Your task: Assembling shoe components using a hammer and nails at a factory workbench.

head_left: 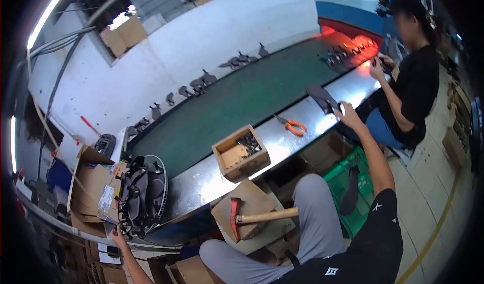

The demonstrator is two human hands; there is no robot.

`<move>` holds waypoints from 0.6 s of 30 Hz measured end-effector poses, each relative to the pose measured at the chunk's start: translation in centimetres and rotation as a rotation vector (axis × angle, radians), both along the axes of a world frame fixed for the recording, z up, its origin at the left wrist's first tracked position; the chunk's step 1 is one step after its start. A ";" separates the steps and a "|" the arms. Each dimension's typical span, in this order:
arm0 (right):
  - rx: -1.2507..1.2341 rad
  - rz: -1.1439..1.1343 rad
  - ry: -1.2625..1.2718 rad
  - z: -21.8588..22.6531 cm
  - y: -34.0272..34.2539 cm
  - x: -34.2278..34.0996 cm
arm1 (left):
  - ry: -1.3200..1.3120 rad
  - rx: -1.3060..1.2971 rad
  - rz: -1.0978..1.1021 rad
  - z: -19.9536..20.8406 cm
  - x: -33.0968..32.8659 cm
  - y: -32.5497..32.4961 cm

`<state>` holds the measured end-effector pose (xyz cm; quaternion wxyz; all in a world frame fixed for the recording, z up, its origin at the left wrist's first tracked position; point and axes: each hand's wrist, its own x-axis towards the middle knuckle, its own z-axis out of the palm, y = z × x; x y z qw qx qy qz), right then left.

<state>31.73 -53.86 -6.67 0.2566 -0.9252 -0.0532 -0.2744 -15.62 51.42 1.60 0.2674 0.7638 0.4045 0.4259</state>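
At the right end of the metal ledge, my right hand [348,115] grips the near end of a dark grey sole-shaped piece [321,97]. My left hand [117,234] is far left, beside a round basket [164,183] heaped with dark strap-like parts [143,193]. Its fingers are closed at the heap's lower edge; what they pinch is too small to name. A hammer [267,216] with a red head and wooden handle rests on a wooden block [254,197] before my knees. Orange-handled pliers [291,125] lie on the ledge, beyond a wooden box [242,153] of small metal pieces.
A green conveyor belt [227,110] runs behind the ledge, with several dark parts along its far edge. At right, a co-worker [416,77] handles something by the red-lit opening [348,42]. A green crate [330,183] stands right of my knee; a cardboard box [91,183] is at left.
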 end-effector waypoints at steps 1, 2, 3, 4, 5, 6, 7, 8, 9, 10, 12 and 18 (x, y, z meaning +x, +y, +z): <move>-0.043 0.039 0.059 -1.0 0.1 0.9 | 0.009 0.007 0.058 0.7 -0.5 -0.3; 0.031 0.013 0.023 -1.8 -1.3 1.7 | 0.063 0.081 0.093 0.7 0.4 -0.9; 0.110 0.001 -0.004 -2.5 -1.7 2.7 | 0.125 0.156 0.141 0.8 1.0 -1.9; 0.284 0.025 0.110 -2.5 0.9 4.2 | 0.164 0.209 0.173 1.5 -0.9 -3.4; 0.458 0.063 0.234 -2.3 3.9 5.6 | 0.158 0.308 0.236 2.8 -3.7 -4.7; 0.415 0.037 0.133 -3.0 1.7 6.5 | 0.184 0.372 0.214 2.8 -1.8 -6.3; 0.369 0.007 0.034 -3.5 -1.1 6.9 | 0.189 0.457 0.117 3.2 0.0 -7.8; 0.364 -0.017 -0.034 -3.8 -1.0 7.5 | 0.211 0.516 0.034 4.3 -0.3 -8.8; 0.358 -0.047 -0.096 -3.9 -0.7 7.9 | 0.211 0.482 -0.035 5.9 -0.2 -10.1; 0.456 -0.042 0.055 -3.3 -0.9 8.6 | 0.166 0.506 -0.042 6.8 0.4 -11.7; 0.486 0.012 0.132 -1.4 0.4 8.0 | 0.212 0.446 -0.038 10.7 1.1 -17.6; 0.768 0.329 -0.193 17.4 17.2 -3.5 | -0.018 0.409 -0.387 17.5 4.8 -31.7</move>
